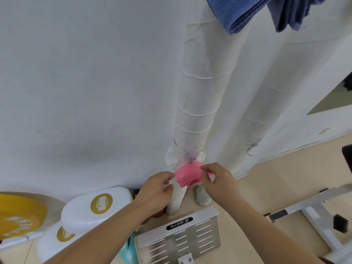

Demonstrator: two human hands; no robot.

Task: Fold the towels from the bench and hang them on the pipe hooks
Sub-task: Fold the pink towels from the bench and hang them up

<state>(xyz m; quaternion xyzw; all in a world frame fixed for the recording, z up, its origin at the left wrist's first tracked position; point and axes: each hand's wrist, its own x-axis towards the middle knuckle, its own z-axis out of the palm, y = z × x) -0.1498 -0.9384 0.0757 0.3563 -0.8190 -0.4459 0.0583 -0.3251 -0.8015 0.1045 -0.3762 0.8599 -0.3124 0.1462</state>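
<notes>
Though where it hangs is hard to make out, the pink towel [187,177] sits low on the wrapped pipe [198,111], left hand [156,189] and right hand [219,180] pinching its edges. Blue towels [240,14] above are cut off; beige floor [257,187] below.

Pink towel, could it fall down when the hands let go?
It might. The pink towel sits bunched just under the hook, with the left hand and right hand pinching its edges. If the hook hasn't caught it, it could drop to the floor. Tugging might also loosen the pipe wrapping.
</notes>
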